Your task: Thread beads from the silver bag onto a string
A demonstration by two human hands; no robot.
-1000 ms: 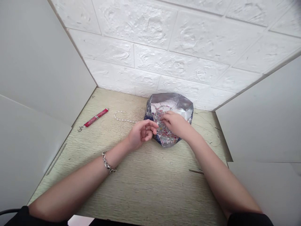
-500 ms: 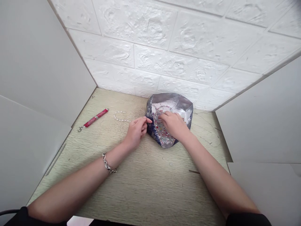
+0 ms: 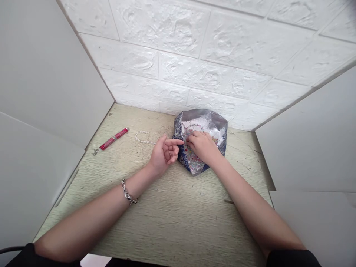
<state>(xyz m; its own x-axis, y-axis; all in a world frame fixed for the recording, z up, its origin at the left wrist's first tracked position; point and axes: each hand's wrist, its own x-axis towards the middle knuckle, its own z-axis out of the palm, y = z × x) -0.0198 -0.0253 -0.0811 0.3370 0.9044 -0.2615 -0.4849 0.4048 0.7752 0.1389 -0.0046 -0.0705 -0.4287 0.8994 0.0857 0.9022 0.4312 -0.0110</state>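
Red pen-like tool: a red pen-like tool [image 3: 113, 139] was left on the tabletop [image 3: 167, 218], well apart from both hands.
Bracelet: a chain bracelet [image 3: 128, 192] was worn on the left wrist.
White bead string: a white bead string [image 3: 144, 138] was laid in a curve on the tabletop; its near end was hidden by the left hand [image 3: 166, 152], so any tug there was best avoided.
Left hand: the index finger was stretched out to the bag's edge, the other fingers loosely curled; whether anything fine was gripped could not be told. A level, steady index seemed to be called for.
Lined bag: loose beads [image 3: 196, 162] were held in the silver-lined bag [image 3: 218, 120], set open against the wall [image 3: 211, 74]. Work was best done over its mouth, so that dropped beads would be caught.
Right hand: the fingertips of the right hand [image 3: 204, 145] were drawn together above the beads, near the left index tip; whether a bead was pinched could not be seen. A light touch was judged best.
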